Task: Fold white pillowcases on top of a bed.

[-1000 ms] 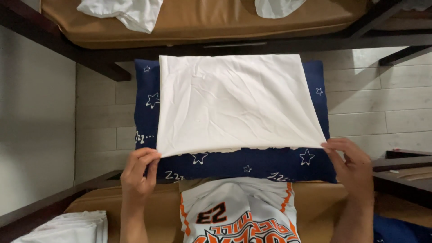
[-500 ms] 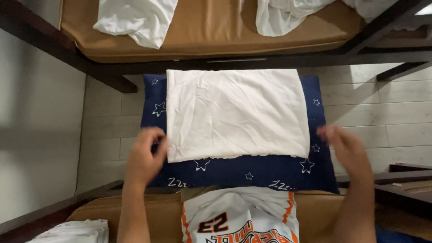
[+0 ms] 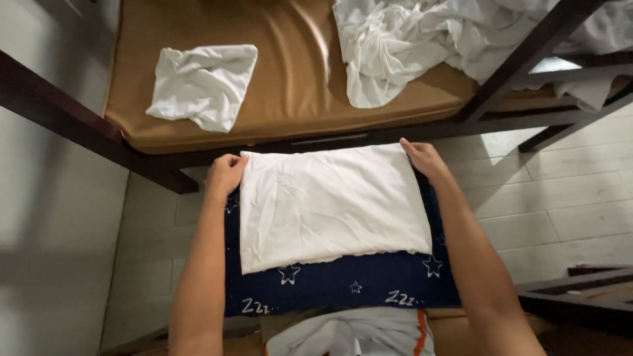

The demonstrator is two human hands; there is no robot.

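Head view: a white cloth (image 3: 330,204), folded flat into a rough rectangle, lies on top of a dark blue pillow (image 3: 343,287) printed with white stars. The pillow spans the gap between two beds and serves as a soft, level surface for the cloth. The left hand (image 3: 226,174) grips the cloth's far left corner, and the right hand (image 3: 424,160) grips the far right corner, fingers curled over the edge. Both arms reach forward along the sides of the cloth, so the far edge is held taut and square between them.

Beyond the hands, a tan mattress (image 3: 277,79) sits in a dark wooden bed frame (image 3: 59,118). The mattress holds a small crumpled white cloth (image 3: 201,82) at the left and a loose heap of white sheets (image 3: 422,39) at the right. At the bottom edge, part of a white shirt with orange trim (image 3: 359,336) shows.
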